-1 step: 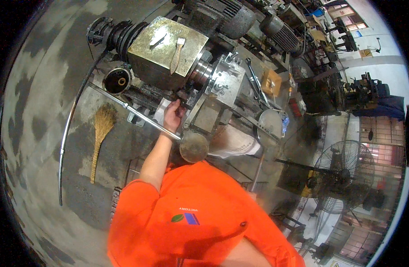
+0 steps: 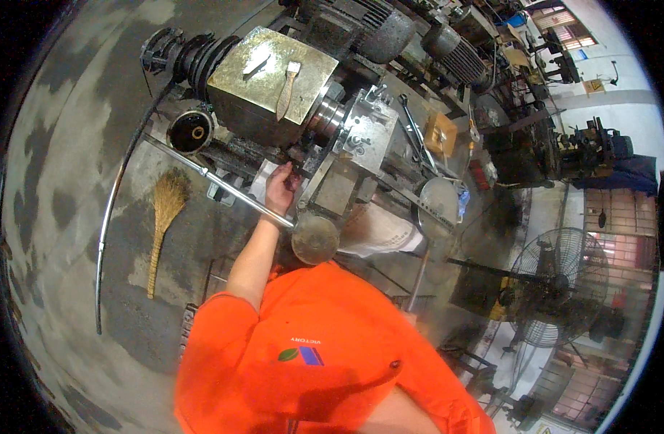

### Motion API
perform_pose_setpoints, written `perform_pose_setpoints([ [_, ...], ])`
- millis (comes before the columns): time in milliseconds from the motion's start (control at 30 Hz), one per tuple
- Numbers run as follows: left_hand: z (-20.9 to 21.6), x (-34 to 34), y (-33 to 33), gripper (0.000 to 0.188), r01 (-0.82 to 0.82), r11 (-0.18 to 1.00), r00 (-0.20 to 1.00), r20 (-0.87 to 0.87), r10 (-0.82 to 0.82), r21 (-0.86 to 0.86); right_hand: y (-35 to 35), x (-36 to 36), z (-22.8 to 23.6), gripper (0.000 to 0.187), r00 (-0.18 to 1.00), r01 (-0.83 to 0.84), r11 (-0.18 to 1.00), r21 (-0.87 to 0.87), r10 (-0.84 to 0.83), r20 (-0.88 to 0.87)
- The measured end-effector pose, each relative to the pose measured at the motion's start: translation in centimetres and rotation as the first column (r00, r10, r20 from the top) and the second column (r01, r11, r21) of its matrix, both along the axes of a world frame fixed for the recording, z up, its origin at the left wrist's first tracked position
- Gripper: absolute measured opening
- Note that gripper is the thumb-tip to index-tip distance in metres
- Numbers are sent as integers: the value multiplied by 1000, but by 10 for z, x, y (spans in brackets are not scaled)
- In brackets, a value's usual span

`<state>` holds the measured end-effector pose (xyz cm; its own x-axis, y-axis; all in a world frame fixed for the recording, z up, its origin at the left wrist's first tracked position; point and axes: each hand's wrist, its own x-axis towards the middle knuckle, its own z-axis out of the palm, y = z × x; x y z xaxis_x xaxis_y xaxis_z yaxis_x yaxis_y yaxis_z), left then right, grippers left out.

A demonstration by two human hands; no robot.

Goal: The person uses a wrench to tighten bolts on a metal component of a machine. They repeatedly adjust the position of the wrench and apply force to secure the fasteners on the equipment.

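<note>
Head view: left hand point(image 2: 280, 189), fingers curled, just beside a metal rod point(image 2: 234, 192); firmness and contents unclear.

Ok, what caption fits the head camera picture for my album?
Left hand's fingers by a machine, brush on its metal box, straw broom on the floor.
</note>
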<state>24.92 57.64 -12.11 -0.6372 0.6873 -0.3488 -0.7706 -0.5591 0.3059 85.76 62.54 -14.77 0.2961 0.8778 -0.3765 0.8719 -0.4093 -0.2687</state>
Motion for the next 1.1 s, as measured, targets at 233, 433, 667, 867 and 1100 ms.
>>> perform_pose_setpoints([
  [233, -10, 3, 3, 10, 30, 999, 998, 49, -30, 16, 1, 56, -22, 9, 590, -808, 573, 142, 787, 182],
  [433, 13, 4, 4, 10, 19, 999, 996, 87, -15, -43, -1, 61, -34, 10, 635, -769, 620, 157, 769, 77],
  [667, 18, 1, 1, 5, 7, 998, 1000, 3, -7, -59, -1, 30, -13, 13, 501, -819, 559, -125, 805, 318],
  [867, 21, 6, 7, 11, 56, 997, 997, -47, -59, -55, -6, 48, -15, 17, 712, -671, 738, -69, 668, 217],
  [1100, 20, 8, 0, 7, -7, 999, 999, 31, 8, -43, 9, 36, -1, 25, 789, -612, 789, -43, 614, 19],
])
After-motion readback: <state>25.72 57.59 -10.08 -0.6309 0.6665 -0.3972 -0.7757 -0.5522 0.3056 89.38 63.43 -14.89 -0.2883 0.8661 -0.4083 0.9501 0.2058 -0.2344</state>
